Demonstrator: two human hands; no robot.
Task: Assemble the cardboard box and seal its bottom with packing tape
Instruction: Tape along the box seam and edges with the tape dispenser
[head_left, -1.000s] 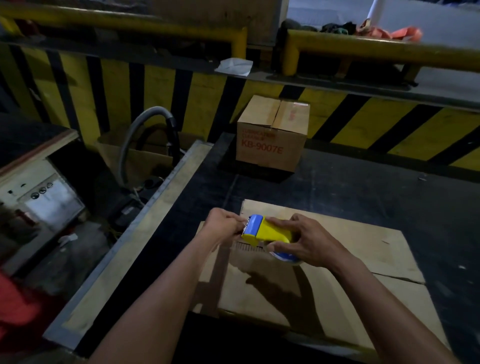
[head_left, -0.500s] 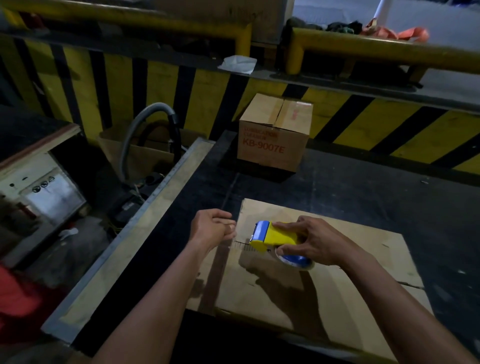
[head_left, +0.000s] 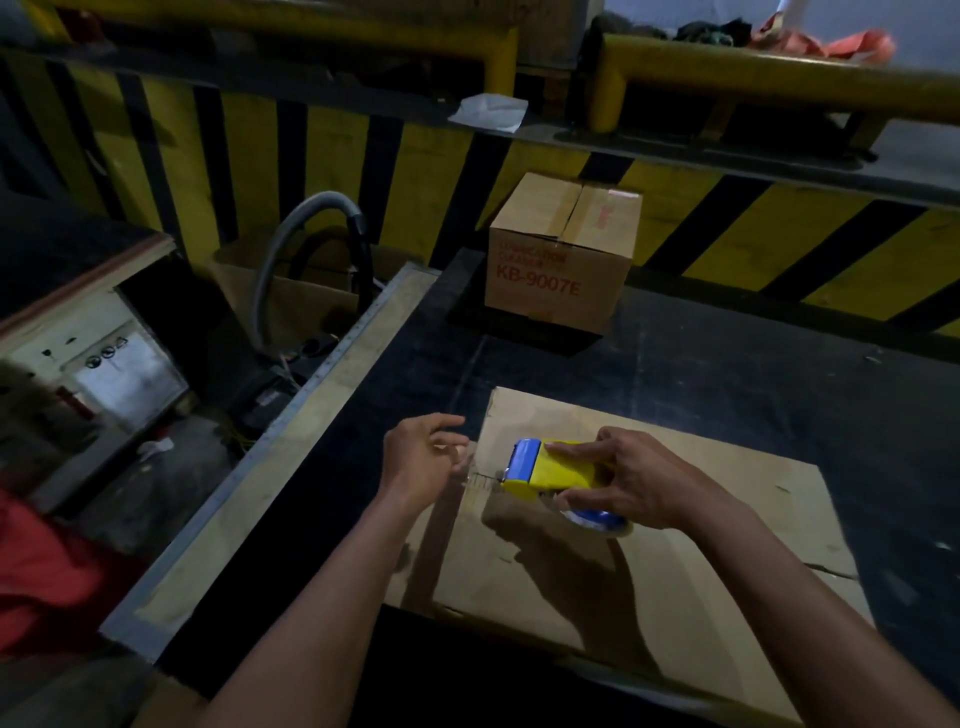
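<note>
Tape needs its free end anchored over the box edge before I pull, I reckon. My right hand (head_left: 631, 483) clamps the yellow tape dispenser (head_left: 550, 467) on the upturned cardboard box (head_left: 701, 597); my left hand (head_left: 418, 460) hovers loosely open, just beside. Beyond sits a taped KB-9007E carton (head_left: 558, 260).

Two bare hands are in view: the left hand (head_left: 423, 460) with its fingers loosely spread, and the right hand (head_left: 631, 480) gripping one yellow-and-blue tape dispenser (head_left: 545, 470). There are two cardboard boxes: one box (head_left: 649, 561) lying under the hands, and one taped-up box printed KB-9007E (head_left: 561, 260) farther back. One grey hose (head_left: 306, 228) curves up at the left. One crumpled white sheet (head_left: 491, 111) lies on the ledge, and two yellow railings (head_left: 291, 26) run behind it.
</note>
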